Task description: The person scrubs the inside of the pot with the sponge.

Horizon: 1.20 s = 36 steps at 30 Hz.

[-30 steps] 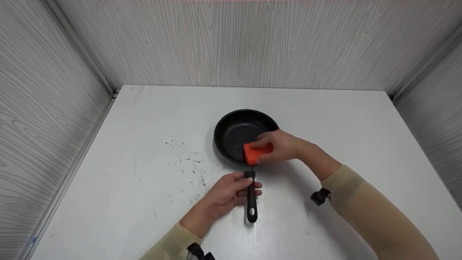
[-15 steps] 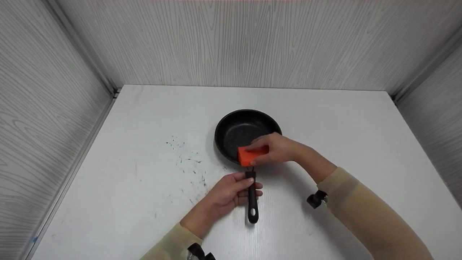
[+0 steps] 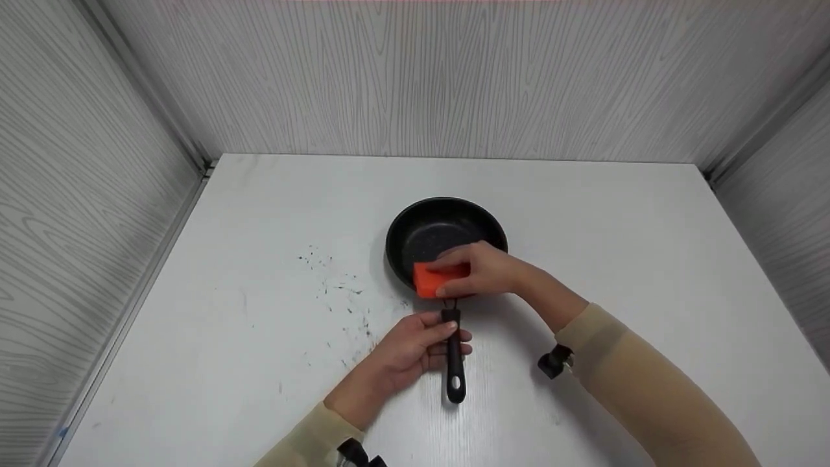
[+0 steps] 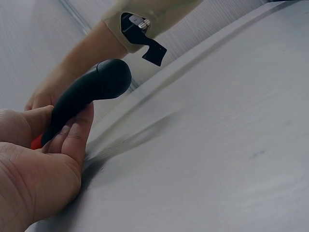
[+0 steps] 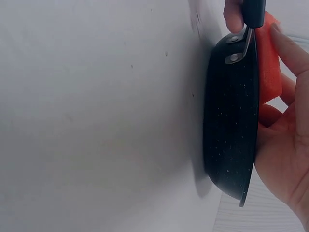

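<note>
Sponge [image 3: 433,280] shifts leftward inside pan [image 3: 436,228], pinched by right hand [image 3: 483,271]; left hand [image 3: 407,347] grips pan handle [image 3: 453,357].

You have one black frying pan [image 3: 446,235] on one white table [image 3: 616,246], and its single handle [image 3: 453,360] points toward the near edge. You have one orange sponge [image 3: 433,280], lying at the near side of the pan. Two hands are in view, one left hand [image 3: 407,348] near the handle and one right hand [image 3: 483,269] at the sponge, and each arm wears one beige sleeve [image 3: 642,389].
</note>
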### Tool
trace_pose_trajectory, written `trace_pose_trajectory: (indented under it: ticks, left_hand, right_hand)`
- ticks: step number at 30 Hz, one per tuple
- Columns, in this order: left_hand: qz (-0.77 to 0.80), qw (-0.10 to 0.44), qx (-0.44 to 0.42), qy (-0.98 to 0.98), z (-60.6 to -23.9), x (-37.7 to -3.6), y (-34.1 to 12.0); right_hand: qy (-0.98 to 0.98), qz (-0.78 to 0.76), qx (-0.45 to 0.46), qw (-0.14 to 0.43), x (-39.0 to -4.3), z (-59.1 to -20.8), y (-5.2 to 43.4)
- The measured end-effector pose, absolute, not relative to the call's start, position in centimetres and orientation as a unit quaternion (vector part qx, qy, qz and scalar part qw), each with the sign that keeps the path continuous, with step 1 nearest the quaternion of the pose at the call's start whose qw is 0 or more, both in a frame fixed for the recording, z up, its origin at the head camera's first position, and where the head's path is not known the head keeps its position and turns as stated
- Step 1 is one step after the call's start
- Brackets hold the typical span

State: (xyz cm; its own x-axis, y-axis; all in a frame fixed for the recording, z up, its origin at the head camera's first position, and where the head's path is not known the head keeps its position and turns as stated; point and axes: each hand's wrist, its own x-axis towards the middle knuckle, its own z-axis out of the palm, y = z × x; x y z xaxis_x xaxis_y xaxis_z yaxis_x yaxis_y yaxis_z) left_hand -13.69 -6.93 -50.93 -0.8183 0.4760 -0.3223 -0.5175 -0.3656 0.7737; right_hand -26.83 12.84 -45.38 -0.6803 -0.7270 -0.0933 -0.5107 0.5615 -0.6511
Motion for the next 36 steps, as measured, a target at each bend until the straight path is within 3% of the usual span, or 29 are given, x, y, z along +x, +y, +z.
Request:
trace_pose_trajectory:
  ticks: [36]
  left_hand:
    - [0.826, 0.309, -0.029, 0.471, -50.8, -13.7, -7.0]
  right_hand:
    - [0.858, -0.344, -0.36, 0.128, -28.3, -46.3, 9.3]
